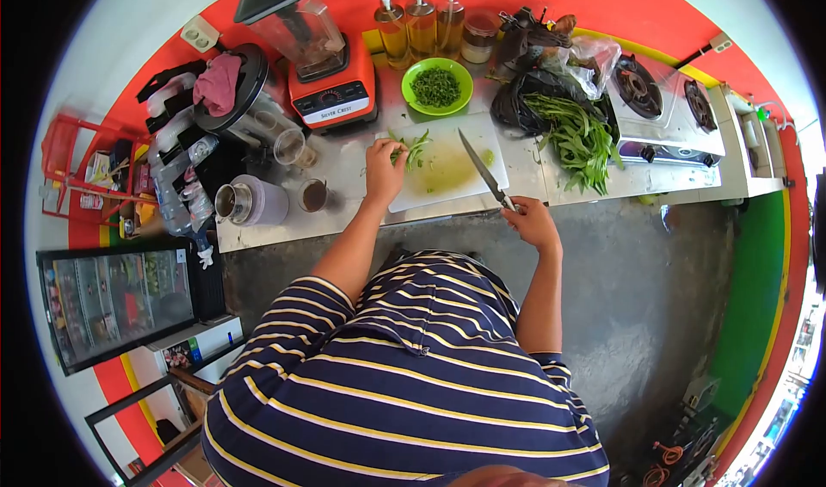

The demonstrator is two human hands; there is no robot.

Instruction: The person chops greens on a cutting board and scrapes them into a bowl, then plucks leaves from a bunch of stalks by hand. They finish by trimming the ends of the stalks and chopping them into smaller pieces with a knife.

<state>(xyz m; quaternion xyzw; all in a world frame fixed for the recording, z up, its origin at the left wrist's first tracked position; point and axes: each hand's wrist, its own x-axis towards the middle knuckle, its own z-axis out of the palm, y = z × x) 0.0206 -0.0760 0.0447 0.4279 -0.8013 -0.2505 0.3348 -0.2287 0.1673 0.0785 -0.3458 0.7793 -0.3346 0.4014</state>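
My right hand (531,222) is closed round the handle of a kitchen knife (483,167), its blade angled up and left over the board's right side. On the left edge of the white cutting board (482,134), my left hand (385,167) has its fingers closed on some green leaves (416,150), which stick out to the right. Green juice stains the middle of the board, and a few green scraps lie there. Just behind the board stands a lime-green bowl (466,89) of finely chopped greens (435,87).
Leafy stems (578,143) spill from a black bag (514,104) to the right, beside a gas stove (658,126). A red blender (334,91), pump bottles (421,27) and a jar line the back. Left are a flask (260,201) and a glass of dark liquid (315,196).
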